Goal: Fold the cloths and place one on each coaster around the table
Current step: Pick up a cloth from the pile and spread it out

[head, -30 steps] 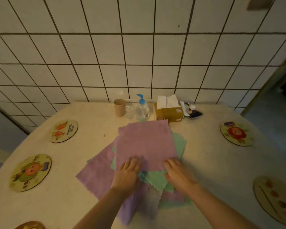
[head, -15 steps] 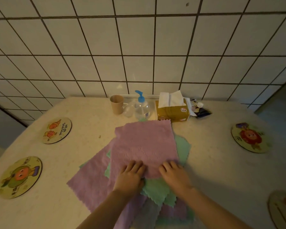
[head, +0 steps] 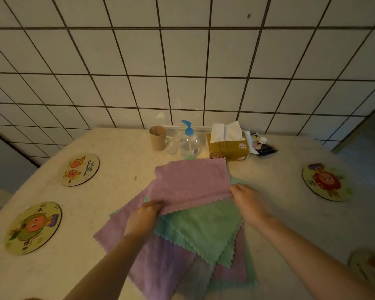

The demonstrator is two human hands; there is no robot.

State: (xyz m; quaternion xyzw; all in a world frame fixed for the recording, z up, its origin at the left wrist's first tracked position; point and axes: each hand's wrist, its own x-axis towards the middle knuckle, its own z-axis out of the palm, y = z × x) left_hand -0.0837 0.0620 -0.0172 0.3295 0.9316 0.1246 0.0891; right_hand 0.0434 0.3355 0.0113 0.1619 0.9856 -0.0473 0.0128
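Your left hand (head: 143,217) and your right hand (head: 248,201) each pinch a near corner of the top lilac fleecy cloth with the scalloped edge (head: 192,182), fingers curled over the hem and lifting it off the pile. Holding both corners at once keeps the hem straight, so the half you carry away from you should land square on the far half — that looks like the first fold, only just begun.

The cloth lies at the middle of the pale speckled table (head: 121,152), its far edge close to the yellow tissue box (head: 227,148). Under it sits a loose heap: a mint-green cloth (head: 204,230) turned at an angle, another lilac one (head: 121,221) spreading left, and a greyish one (head: 197,276) at the near edge. Folding on top of the heap gives you a soft bed, but the layers below may drag along.

None of the round printed coasters carries a cloth yet: two sit on the left, a far one (head: 80,169) and a nearer one (head: 33,228); one lies on the right (head: 325,182) and another at the near right edge (head: 368,267) — all well apart from the pile. By the tiled wall stand a brown paper cup (head: 158,137) and a clear pump bottle with a blue top (head: 188,141).
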